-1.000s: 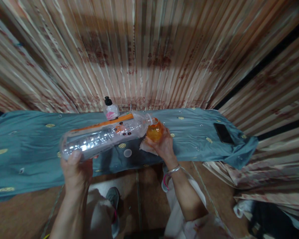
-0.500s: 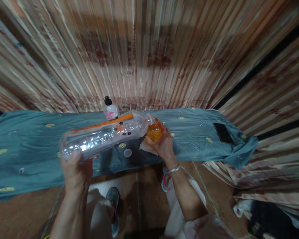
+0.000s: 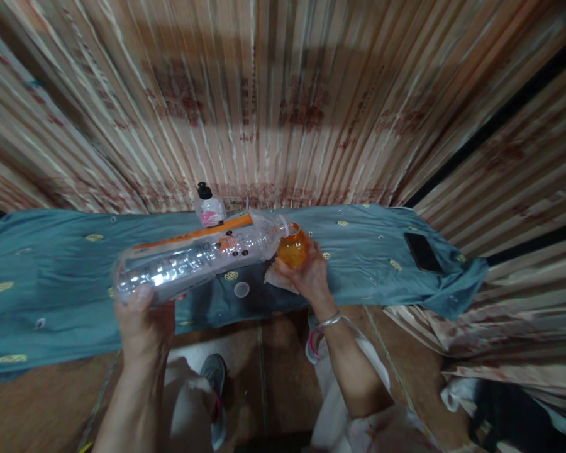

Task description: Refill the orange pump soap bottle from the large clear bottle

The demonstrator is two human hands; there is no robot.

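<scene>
A large clear plastic bottle with an orange-edged label is tilted nearly level, its uncapped neck pointing right. My left hand is closed around its base end. My right hand grips a small orange see-through container, round in shape, with its opening up against the bottle's mouth. Whether liquid is flowing between them I cannot tell. Below the right hand lies a pale cloth, partly hidden by it. A small whitish round cap rests on the table cover under the bottle.
Behind the bottle stands a clear pump bottle with a black top and pink label. A black phone lies toward the right end of the teal cloth-covered table. Striped curtains hang close behind and at the right. A dark bag sits on the floor.
</scene>
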